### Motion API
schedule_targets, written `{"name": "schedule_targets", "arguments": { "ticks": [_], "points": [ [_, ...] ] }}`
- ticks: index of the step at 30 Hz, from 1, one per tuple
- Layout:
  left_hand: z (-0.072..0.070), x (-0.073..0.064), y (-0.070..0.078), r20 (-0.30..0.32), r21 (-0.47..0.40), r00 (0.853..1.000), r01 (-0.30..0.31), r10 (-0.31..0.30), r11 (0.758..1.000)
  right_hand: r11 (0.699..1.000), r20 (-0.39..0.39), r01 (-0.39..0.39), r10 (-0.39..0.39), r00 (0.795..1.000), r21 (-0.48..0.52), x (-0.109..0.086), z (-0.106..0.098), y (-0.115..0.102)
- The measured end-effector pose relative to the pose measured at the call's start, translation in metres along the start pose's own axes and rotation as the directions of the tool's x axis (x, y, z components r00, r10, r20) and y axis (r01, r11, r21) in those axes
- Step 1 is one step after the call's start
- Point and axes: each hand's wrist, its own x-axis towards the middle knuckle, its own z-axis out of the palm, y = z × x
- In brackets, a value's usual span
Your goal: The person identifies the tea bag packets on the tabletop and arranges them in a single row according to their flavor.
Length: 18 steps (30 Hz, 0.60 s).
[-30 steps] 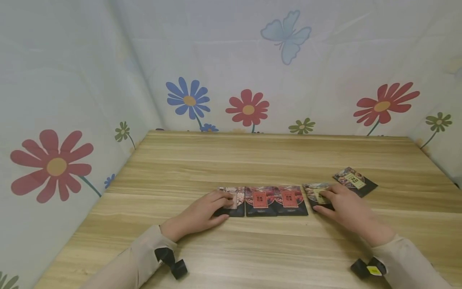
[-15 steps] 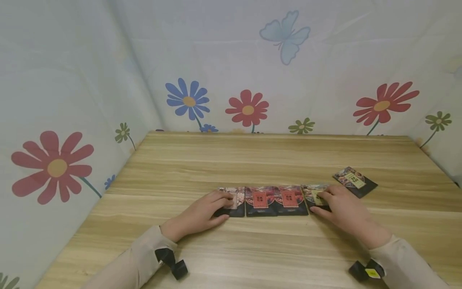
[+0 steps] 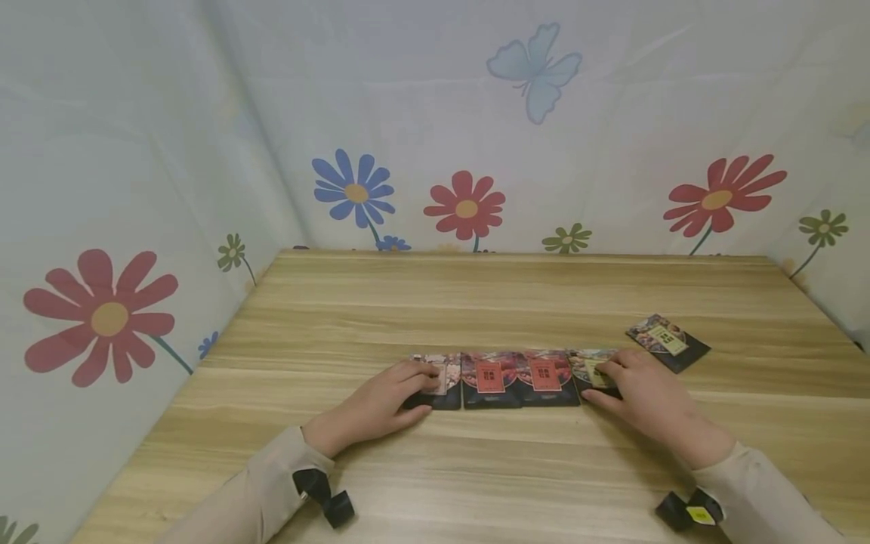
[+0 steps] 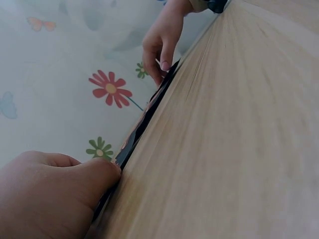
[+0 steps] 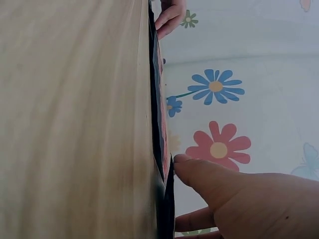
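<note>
Four-sided flat black sachets lie in a row on the table. My left hand (image 3: 384,400) rests on the leftmost sachet (image 3: 448,400), which has a pale pink label; its fingers lie over the top and its thumb is at the near edge. Beside it are two red-labelled sachets (image 3: 489,378), the right one (image 3: 544,378) close against the other. At the right end, a yellow-labelled sachet (image 3: 590,366) lies under the fingertips of my right hand (image 3: 649,397). That hand's thumb is by the sachet's near left corner. In the right wrist view, the thumb (image 5: 199,177) sits right at the sachet's edge.
Another yellow-labelled sachet (image 3: 668,344) lies askew behind my right hand. The wooden table (image 3: 476,476) meets a flower-print cloth (image 3: 408,98) at its back and sides. Black wrist cameras, the left one (image 3: 337,508) and the right one (image 3: 673,511), hang near the cuffs.
My right hand has slid the yellow-labelled sachet slightly left, closing the gap to the red-labelled one. My left hand stays in place on the pink-labelled sachet.
</note>
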Motion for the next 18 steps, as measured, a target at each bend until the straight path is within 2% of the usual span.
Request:
{"name": "schedule_targets", "arguments": {
  "ticks": [5,11,18],
  "points": [
    [-0.002,-0.001,0.001,-0.01,0.003,1.0,-0.011,0.011,1.0,1.0,0.035,-0.018,0.017,0.999,0.025,0.001,-0.003,0.0],
    [-0.003,-0.002,0.002,0.008,0.0,1.0,0.005,-0.005,1.0,0.997,0.068,-0.034,0.029,0.997,0.065,0.001,-0.006,0.001],
    [-0.005,-0.001,0.003,-0.002,0.002,1.0,-0.005,0.005,1.0,0.995,0.066,-0.02,0.013,0.998,0.101,0.001,-0.013,0.005]
  ]
}}
